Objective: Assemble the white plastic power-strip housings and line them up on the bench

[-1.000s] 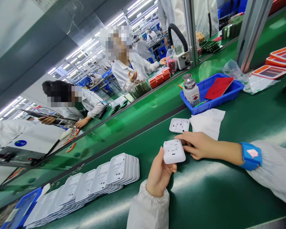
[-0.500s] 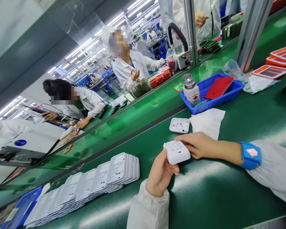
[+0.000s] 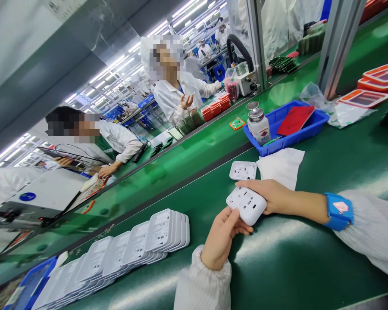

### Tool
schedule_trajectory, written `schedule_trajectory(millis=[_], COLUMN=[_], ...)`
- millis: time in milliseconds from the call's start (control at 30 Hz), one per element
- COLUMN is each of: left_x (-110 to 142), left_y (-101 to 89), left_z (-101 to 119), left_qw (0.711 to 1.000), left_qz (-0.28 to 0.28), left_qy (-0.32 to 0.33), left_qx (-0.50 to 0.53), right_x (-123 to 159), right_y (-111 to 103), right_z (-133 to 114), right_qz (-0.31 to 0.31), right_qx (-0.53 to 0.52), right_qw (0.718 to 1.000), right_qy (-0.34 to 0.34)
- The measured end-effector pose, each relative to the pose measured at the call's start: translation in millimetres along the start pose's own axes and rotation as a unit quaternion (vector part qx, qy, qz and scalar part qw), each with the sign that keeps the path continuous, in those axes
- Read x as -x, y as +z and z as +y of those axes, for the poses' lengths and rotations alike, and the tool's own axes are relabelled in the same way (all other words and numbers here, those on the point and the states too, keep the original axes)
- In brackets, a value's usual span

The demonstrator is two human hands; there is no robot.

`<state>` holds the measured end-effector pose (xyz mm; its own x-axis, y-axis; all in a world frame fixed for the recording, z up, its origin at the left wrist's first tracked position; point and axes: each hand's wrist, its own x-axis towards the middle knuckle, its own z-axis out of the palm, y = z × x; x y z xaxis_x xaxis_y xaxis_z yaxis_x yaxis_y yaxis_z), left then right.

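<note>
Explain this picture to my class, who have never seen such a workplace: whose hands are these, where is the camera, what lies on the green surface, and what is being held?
The camera sits on a person's head and looks forward and down, so the two bare hands at the bottom are that person's own. The left hand and the right hand, which wears a blue wrist strap, together hold a white plastic socket cover just above the green bench. On the bench lie a second white cover, a white cloth, a row of leaning white covers and a blue tray with a red sheet in it; a small white bottle with a metal cap stands at its near end. Beyond a green conveyor belt, other people in white coats work at their own bench.
</note>
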<state>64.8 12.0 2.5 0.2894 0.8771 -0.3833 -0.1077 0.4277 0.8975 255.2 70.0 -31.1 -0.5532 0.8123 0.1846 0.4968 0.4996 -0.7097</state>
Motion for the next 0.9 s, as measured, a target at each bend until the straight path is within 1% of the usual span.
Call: schedule_trajectory(millis=[267, 400, 600, 900], left_x=[1.8, 2.0, 1.7, 0.2], left_y=[0.4, 0.9, 1.4, -1.9], left_z=[0.0, 0.9, 1.2, -2.4], left_qw=[1.000, 1.000, 1.000, 1.000], left_qz=[-0.008, -0.005, -0.002, -0.011], left_qy=[0.004, 0.002, 0.003, 0.010], left_qx=[-0.014, -0.017, -0.017, -0.014], right_x=[0.5, 0.9, 0.7, 1.4], right_y=[0.4, 1.5, 2.4, 0.8], right_z=[0.4, 1.5, 2.2, 0.5], right_qz=[0.008, 0.014, 0.014, 0.015], right_qx=[-0.011, -0.014, -0.007, -0.026], right_qw=[1.000, 1.000, 1.000, 0.999], right_qy=[-0.002, -0.016, -0.012, -0.019])
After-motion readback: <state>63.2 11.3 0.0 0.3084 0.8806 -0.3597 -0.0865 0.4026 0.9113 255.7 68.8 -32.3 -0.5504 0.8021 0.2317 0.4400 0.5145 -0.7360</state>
